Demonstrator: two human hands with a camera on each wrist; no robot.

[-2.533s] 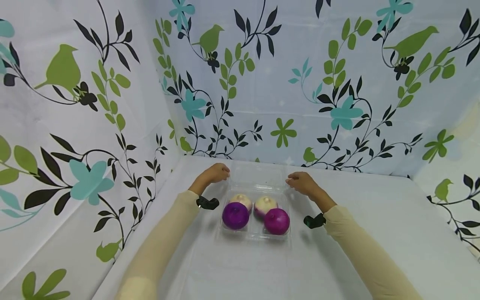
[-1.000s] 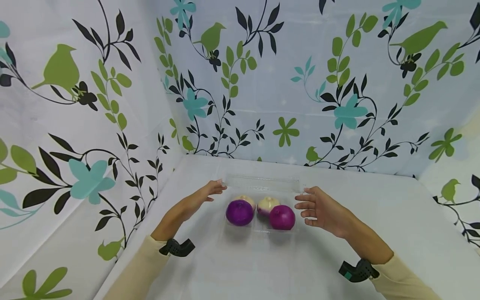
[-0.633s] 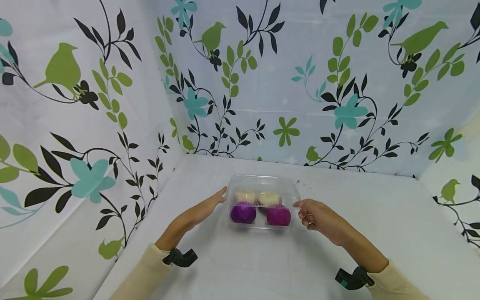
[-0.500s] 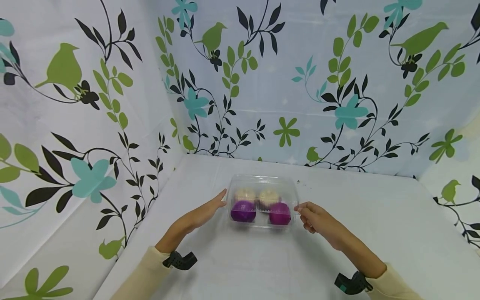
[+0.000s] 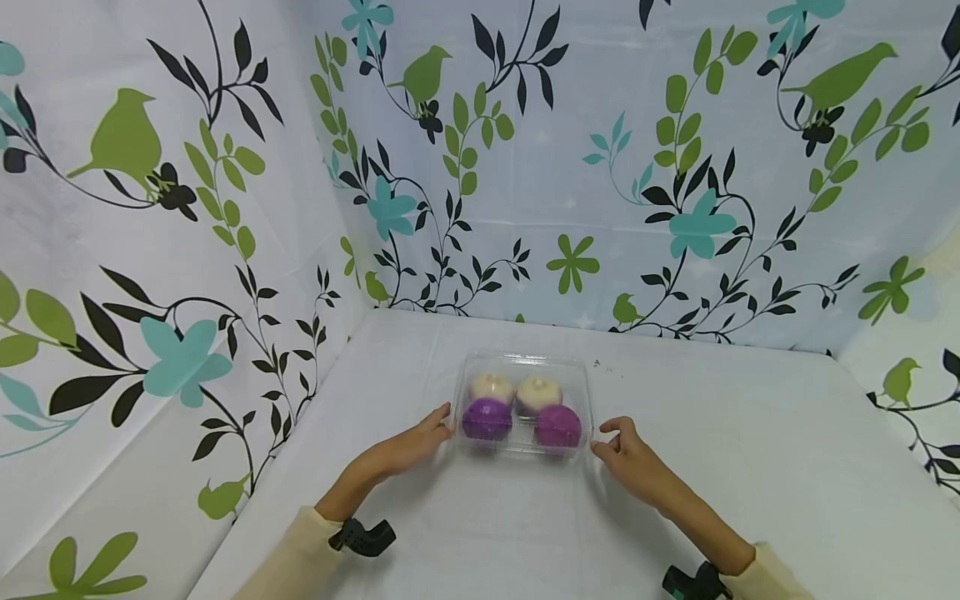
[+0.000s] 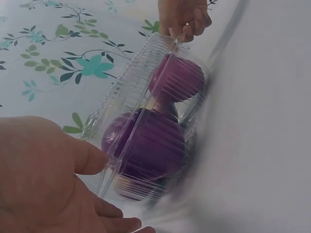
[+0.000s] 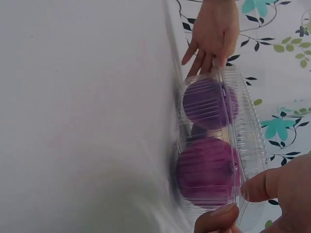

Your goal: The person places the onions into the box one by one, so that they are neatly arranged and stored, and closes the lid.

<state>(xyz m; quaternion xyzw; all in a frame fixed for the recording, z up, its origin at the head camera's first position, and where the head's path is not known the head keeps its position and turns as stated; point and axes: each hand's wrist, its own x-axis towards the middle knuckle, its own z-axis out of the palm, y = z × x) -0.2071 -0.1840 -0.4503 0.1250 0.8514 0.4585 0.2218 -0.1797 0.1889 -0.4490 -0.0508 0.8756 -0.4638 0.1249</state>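
A clear plastic clamshell container (image 5: 525, 362) sits on the white table, its lid down over the produce inside. Through the lid I see two purple onions (image 5: 487, 420) in front and two whitish round vegetables (image 5: 538, 395) behind, their kind unclear. My left hand (image 5: 412, 447) is at the container's left front corner; its thumb touches the rim in the left wrist view, with the other fingers extended below. At the right front corner, my right hand (image 5: 628, 460) pinches the rim between thumb and bent index finger, as the right wrist view shows. Whether the lid is latched cannot be seen.
White cloth covers the table (image 5: 750, 433) around the container. Patterned curtains (image 5: 480, 167) with birds, leaves and flowers stand behind and at both sides. A few tiny specks lie on the cloth behind the container's right side.
The lid, laid back at first, has swung forward and down over the vegetables. Both hands have come from the rear corners to the front corners, the right hand now pinching the rim.
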